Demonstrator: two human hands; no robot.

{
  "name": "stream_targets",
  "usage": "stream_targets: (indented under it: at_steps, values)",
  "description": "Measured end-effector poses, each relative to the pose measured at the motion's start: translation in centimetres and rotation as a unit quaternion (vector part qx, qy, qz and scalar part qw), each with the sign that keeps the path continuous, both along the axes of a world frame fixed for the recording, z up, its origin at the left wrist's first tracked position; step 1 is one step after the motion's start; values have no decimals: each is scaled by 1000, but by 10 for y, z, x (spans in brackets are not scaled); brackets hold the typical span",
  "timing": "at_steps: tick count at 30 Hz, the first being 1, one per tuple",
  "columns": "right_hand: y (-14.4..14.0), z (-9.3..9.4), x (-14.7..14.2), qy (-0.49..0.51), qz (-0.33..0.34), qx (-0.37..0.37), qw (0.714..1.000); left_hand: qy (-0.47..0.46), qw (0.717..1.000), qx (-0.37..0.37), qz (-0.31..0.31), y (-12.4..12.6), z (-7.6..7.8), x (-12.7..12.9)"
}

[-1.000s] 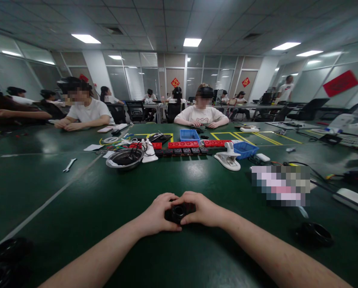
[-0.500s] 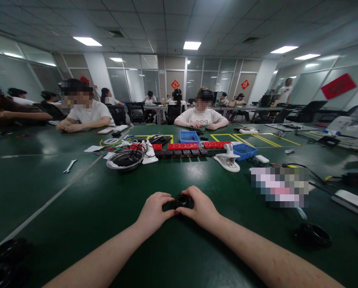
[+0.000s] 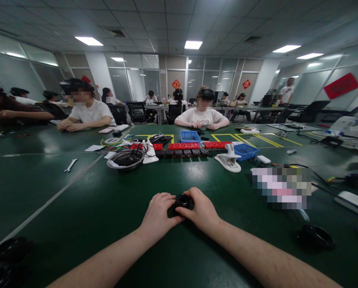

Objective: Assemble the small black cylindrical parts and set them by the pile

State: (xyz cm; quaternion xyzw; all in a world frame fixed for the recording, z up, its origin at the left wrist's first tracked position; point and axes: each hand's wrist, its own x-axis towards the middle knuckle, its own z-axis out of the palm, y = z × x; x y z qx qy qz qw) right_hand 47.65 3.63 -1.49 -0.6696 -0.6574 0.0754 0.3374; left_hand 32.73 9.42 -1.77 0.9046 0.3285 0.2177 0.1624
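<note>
Head cam: both hands were on a small black ring-shaped part (image 3: 183, 201) at lower centre of frame, resting on the green table (image 3: 77, 208). My left hand (image 3: 161, 212) had fingers curled around its left side, my right hand (image 3: 201, 210) clamped its right side, thumb and fingers closed on it. Above that, mid-frame: a metal bowl (image 3: 125, 159), a white clamp (image 3: 228, 159), a blue bin (image 3: 246, 151), rows of red and black blocks (image 3: 185, 148). A wrench (image 3: 70, 165) lay at left. Another black ring (image 3: 315, 237) sat lower right. A person in a white shirt (image 3: 202, 116) sat opposite.
</note>
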Motion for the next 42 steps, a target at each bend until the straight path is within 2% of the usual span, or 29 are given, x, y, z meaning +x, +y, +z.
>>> stream_targets:
  at_steps: [4, 7, 9, 14, 17, 21, 24, 29, 33, 37, 42]
  values:
    - [-1, -2, -4, 20, 8, 2, 1000, -8, 1000, -13, 7, -3, -1, 2]
    - [-2, 2, -3, 18, 49, -4, 999, -9, 999, -33, 13, -1, -2, 2]
    - [-2, 7, 0, 16, 91, -17, 996, -9, 998, -60, -17, 3, 0, 0]
    - [-1, 22, 12, 36, 233, -66, 969, 15, 983, -115, -144, 16, 6, -9]
    - [-1, 23, 14, 63, 270, -81, 957, 40, 977, -126, -168, 21, 7, -14]
    - [-1, 21, 13, 77, 257, -92, 959, 45, 976, -125, -173, 23, 4, -15]
    - [-1, 19, 13, 76, 242, -79, 964, 25, 981, -118, -151, 23, 4, -13]
    - [1, 12, 11, 38, 148, -38, 988, -8, 993, -98, -62, 21, 3, -11]
    - [1, 5, 7, -31, 81, 0, 996, -17, 997, -63, -38, 20, -2, -11]
    - [0, 3, 4, -78, 56, 7, 995, -20, 998, -36, -41, 17, -4, -9]
    - [0, 3, 2, -78, 52, 9, 996, -21, 999, -16, -19, 8, -2, -6]
